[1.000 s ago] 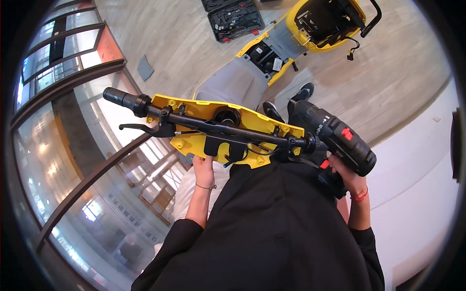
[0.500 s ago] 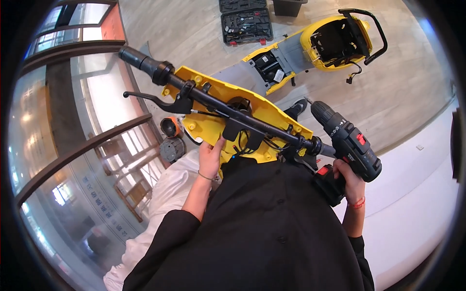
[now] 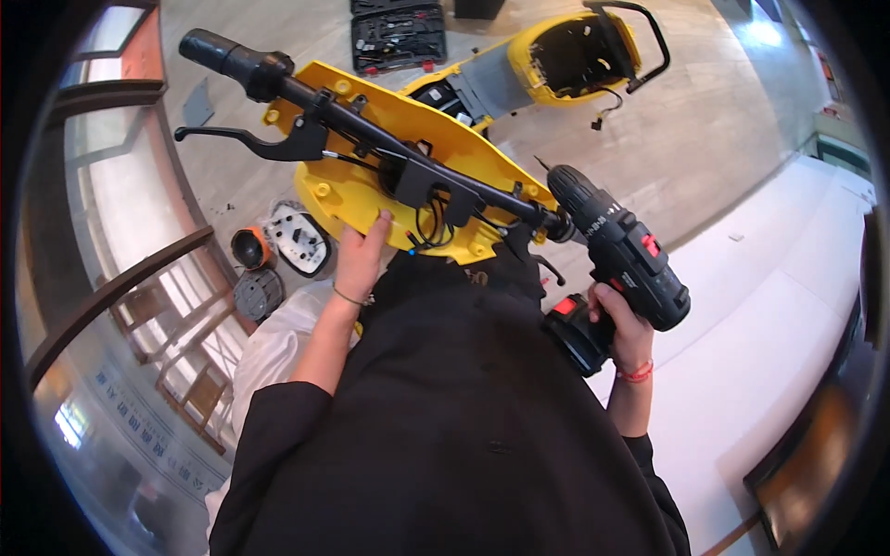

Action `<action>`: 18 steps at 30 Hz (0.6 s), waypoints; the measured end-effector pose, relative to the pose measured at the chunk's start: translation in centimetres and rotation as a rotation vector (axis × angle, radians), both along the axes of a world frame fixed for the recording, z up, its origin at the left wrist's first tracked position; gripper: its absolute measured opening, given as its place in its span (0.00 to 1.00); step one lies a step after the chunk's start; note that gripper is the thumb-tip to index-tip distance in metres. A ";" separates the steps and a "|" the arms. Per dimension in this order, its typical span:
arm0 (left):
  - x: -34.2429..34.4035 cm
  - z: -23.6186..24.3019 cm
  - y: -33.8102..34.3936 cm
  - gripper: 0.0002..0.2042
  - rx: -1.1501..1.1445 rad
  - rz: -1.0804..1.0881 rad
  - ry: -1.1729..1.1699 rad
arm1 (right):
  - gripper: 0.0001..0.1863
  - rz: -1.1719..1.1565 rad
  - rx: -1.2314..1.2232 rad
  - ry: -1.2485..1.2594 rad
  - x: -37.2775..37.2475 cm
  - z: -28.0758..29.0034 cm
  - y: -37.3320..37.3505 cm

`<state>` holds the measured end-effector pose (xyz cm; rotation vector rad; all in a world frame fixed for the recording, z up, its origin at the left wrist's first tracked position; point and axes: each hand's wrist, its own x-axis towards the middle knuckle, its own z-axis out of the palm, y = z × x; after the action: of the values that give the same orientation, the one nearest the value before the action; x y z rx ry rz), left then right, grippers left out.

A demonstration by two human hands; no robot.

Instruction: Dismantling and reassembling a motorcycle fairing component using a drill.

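Note:
Across my lap lies a yellow plastic scooter cover, its hollow, ribbed side facing up. A black handlebar runs diagonally over it, with a grip and a brake lever at the upper left. Dark wires hang by a bracket in the middle. My left hand holds the cover's near edge, thumb on top and fingers hidden underneath. In my right hand is a black cordless drill, gripped by its handle. Its bit points up and left, close to the handlebar's right end, apart from it.
On the floor ahead stand a yellow scooter body with a black rear rail and an open tool case. Left of my legs lie an orange-and-black round part, a grey round part and a white-faced oval part. A white surface extends at right.
The whole view has shifted, so things sit further left and higher. My left thumb has moved away from the bracket along the cover's edge. The drill stays in my right hand.

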<state>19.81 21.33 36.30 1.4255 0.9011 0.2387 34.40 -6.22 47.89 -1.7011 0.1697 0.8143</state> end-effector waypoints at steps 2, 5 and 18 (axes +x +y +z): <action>0.3 0.3 -0.2 0.10 -0.064 -0.040 -0.009 | 0.10 -0.022 -0.002 -0.017 -1.1 0.2 -0.2; 0.5 0.4 -0.6 0.09 -0.090 -0.197 0.027 | 0.10 -0.075 0.021 -0.032 -2.5 0.8 -0.2; 0.8 0.6 -1.4 0.06 -0.255 -0.031 -0.067 | 0.07 -0.043 -0.039 -0.190 -4.7 0.0 -3.1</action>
<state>20.58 19.91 36.93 1.1881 0.8227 0.1413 29.68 -9.33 47.92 -1.7949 0.0923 0.6166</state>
